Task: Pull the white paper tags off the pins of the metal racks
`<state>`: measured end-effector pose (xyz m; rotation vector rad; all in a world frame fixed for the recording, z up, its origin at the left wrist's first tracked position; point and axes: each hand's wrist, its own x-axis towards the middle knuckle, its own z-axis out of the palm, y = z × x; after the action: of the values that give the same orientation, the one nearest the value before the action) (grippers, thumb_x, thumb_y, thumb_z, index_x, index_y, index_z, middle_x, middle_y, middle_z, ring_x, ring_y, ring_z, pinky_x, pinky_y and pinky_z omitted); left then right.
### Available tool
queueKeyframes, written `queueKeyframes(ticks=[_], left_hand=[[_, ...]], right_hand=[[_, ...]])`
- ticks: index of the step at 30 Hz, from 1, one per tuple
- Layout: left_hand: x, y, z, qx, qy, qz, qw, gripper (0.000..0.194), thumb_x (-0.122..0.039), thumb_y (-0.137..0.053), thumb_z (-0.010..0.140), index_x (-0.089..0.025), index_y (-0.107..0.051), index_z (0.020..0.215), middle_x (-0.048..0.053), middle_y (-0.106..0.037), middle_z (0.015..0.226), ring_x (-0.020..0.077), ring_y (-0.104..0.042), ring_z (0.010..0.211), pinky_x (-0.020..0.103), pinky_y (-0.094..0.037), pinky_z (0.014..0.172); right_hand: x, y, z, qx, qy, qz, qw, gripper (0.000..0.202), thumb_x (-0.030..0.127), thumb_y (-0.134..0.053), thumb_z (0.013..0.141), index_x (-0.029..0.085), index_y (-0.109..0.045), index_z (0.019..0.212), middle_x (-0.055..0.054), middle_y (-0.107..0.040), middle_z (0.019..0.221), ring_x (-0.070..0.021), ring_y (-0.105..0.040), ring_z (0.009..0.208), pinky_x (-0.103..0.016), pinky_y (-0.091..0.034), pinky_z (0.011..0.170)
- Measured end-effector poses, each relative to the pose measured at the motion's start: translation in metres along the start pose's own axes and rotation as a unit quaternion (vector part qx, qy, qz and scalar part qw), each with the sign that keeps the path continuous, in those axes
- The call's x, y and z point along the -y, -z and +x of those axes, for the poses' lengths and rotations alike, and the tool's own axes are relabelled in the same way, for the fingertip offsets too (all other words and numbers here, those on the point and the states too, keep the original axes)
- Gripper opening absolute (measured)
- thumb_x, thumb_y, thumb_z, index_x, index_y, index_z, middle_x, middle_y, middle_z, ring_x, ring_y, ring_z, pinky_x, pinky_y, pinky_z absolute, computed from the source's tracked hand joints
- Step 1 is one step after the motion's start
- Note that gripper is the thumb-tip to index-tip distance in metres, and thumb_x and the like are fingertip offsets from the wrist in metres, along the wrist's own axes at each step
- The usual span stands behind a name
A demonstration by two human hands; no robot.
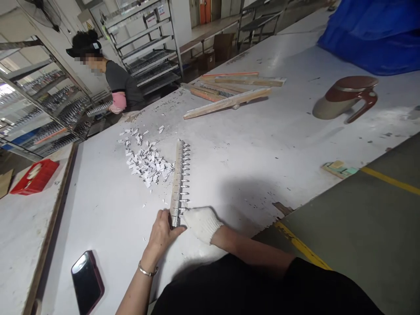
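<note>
A long narrow wooden strip (177, 183) lies on the white table, with a row of small metal pieces sticking out along its right side. My bare left hand (163, 231) grips the strip's near end, thumb on the near edge and fingers at its left side. My right hand (201, 222), in a white knitted glove, is closed at the metal pieces nearest me; its fingertips are partly hidden, so what they pinch is unclear. Left of the strip, a scattered pile of small white paper-like bits (149, 164) covers part of the table.
Several wooden strips (229, 99) lie stacked at the back. A brown lidded jug (349, 98) and blue cloth (374, 37) are on the right. A phone (87, 282) lies front left, a red basket (35, 177) beyond. A co-worker (123, 83) stands by racks (147, 48).
</note>
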<state>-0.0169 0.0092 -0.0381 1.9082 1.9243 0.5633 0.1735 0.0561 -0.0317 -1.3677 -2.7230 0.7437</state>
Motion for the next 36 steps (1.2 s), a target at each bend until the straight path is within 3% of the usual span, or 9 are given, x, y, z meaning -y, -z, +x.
queueKeyframes(ticks=[3,11,16,19,21,23,28,32,36], left_hand=[[0.007,-0.005,0.007,0.032,0.000,0.006,0.999,0.043,-0.037,-0.078,0.072,-0.018,-0.060,0.107,0.004,-0.063,0.090,0.0219,-0.063,0.078,0.034,-0.053,0.070],[0.003,-0.014,0.000,0.025,0.008,0.008,1.000,0.036,-0.027,-0.072,0.073,-0.020,-0.058,0.106,0.003,-0.060,0.092,0.0222,-0.063,0.082,0.035,-0.052,0.075],[0.013,-0.001,0.008,0.060,0.020,-0.096,0.993,0.046,-0.041,-0.081,0.070,-0.019,-0.062,0.107,0.004,-0.065,0.094,0.0208,-0.062,0.081,0.032,-0.051,0.070],[0.035,0.020,0.041,0.000,0.079,-0.114,0.990,0.043,-0.058,-0.068,0.081,-0.018,-0.065,0.098,0.002,-0.065,0.079,0.0174,-0.058,0.068,0.030,-0.047,0.063],[0.052,0.033,0.073,-0.101,0.136,-0.062,0.984,0.039,-0.056,-0.057,0.088,-0.018,-0.064,0.091,0.004,-0.065,0.078,0.0197,-0.060,0.073,0.032,-0.048,0.068],[0.066,0.041,0.107,-0.153,0.169,-0.017,0.974,0.032,-0.050,-0.061,0.084,-0.019,-0.062,0.085,0.009,-0.067,0.085,0.0247,-0.064,0.086,0.035,-0.048,0.076],[0.080,0.039,0.155,-0.165,0.223,0.024,0.960,0.019,-0.031,-0.069,0.070,-0.022,-0.052,0.067,0.014,-0.069,0.083,0.0313,-0.066,0.095,0.036,-0.047,0.077],[0.071,0.039,0.133,-0.174,0.200,0.019,0.964,0.011,-0.027,-0.058,0.079,-0.023,-0.050,0.073,0.009,-0.065,0.074,0.0264,-0.065,0.079,0.035,-0.046,0.071],[0.043,0.036,0.070,-0.154,0.113,-0.007,0.982,0.018,-0.036,-0.042,0.095,-0.023,-0.051,0.086,0.003,-0.061,0.074,0.0204,-0.057,0.068,0.032,-0.045,0.067]], right_hand=[[0.003,-0.006,0.002,0.001,-0.009,-0.011,1.000,0.019,0.023,-0.055,0.092,0.015,-0.071,0.089,-0.014,-0.075,0.084,-0.0289,-0.074,0.080,-0.038,-0.056,0.070],[0.009,-0.019,0.017,-0.006,0.039,-0.043,0.998,0.014,0.012,-0.056,0.085,0.013,-0.070,0.087,-0.013,-0.075,0.080,-0.0360,-0.073,0.076,-0.047,-0.056,0.062],[0.003,-0.019,0.021,-0.025,0.007,-0.012,1.000,0.019,0.023,-0.052,0.095,0.017,-0.069,0.090,-0.010,-0.075,0.084,-0.0308,-0.074,0.078,-0.039,-0.054,0.065],[-0.004,-0.017,0.019,-0.067,-0.029,0.028,0.997,0.028,0.036,-0.045,0.102,0.021,-0.067,0.098,-0.007,-0.076,0.094,-0.0240,-0.073,0.089,-0.032,-0.052,0.073],[-0.009,-0.018,0.018,-0.101,-0.036,0.060,0.992,0.026,0.040,-0.046,0.102,0.023,-0.065,0.105,-0.005,-0.076,0.102,-0.0205,-0.072,0.096,-0.028,-0.050,0.076],[-0.013,-0.021,0.018,-0.117,-0.033,0.084,0.989,0.024,0.041,-0.048,0.101,0.025,-0.064,0.108,-0.002,-0.075,0.106,-0.0194,-0.071,0.098,-0.027,-0.048,0.077],[-0.016,-0.020,0.021,-0.104,-0.020,0.100,0.989,0.023,0.035,-0.046,0.100,0.026,-0.065,0.108,-0.002,-0.076,0.106,-0.0200,-0.070,0.098,-0.028,-0.046,0.078],[-0.019,-0.012,0.014,-0.097,-0.014,0.123,0.988,0.024,0.033,-0.049,0.096,0.025,-0.064,0.114,-0.005,-0.075,0.111,-0.0230,-0.071,0.098,-0.030,-0.047,0.080],[-0.013,0.002,0.002,-0.122,-0.034,0.190,0.974,0.034,0.036,-0.051,0.095,0.025,-0.061,0.125,-0.005,-0.074,0.113,-0.0215,-0.071,0.094,-0.030,-0.048,0.081]])
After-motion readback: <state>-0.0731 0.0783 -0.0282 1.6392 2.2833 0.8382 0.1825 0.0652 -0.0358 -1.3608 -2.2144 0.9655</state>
